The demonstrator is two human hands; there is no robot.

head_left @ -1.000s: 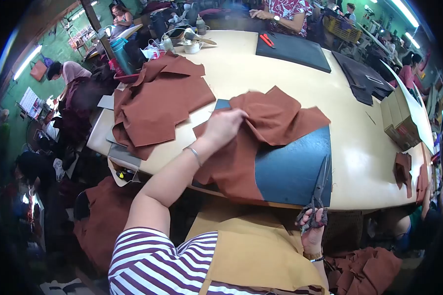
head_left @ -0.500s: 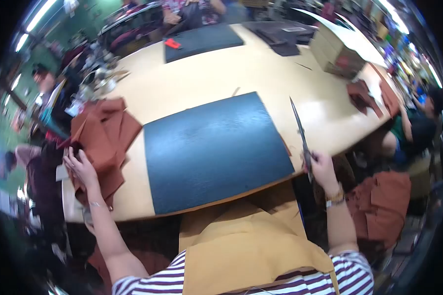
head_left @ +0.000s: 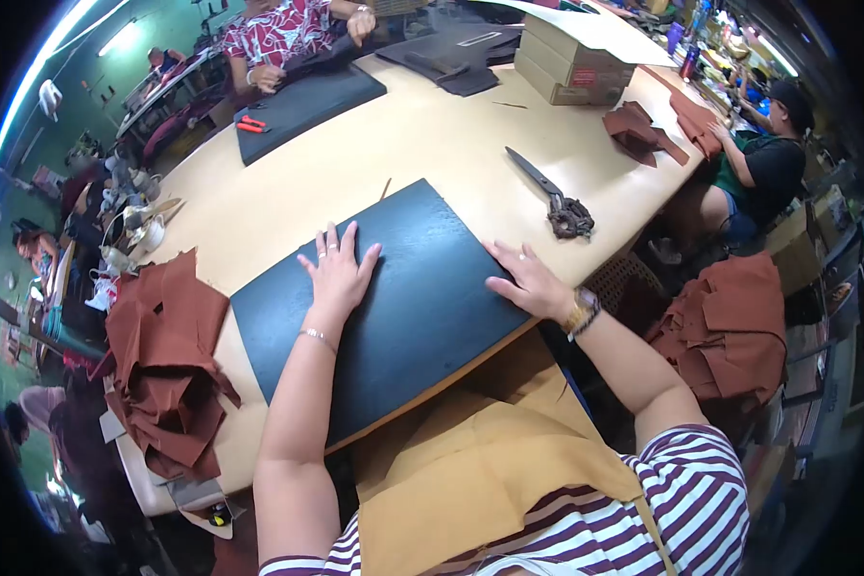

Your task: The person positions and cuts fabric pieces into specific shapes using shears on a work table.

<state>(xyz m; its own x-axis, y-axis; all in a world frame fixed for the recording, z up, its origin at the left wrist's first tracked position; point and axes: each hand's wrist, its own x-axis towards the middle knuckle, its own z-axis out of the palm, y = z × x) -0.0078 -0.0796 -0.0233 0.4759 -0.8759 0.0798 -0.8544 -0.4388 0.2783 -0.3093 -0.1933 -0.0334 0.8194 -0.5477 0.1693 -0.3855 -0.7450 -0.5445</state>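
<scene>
The dark board (head_left: 403, 317) lies on the table (head_left: 451, 144); the left hand (head_left: 339, 274) rests on it, fingers spread. The right hand (head_left: 538, 285) is at its right edge, thumb and fingers apart. A strong push rightward could perhaps knock the scissors (head_left: 559, 204). A white sheet (head_left: 595, 36) hides the content of the cardboard box (head_left: 557, 72).

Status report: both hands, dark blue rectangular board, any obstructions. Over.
Left hand spread on dark blue rectangular board; right hand, empty, at its right edge. Dark metal, wrap-handled scissors lie off the board's right, seemingly out of the way.
</scene>
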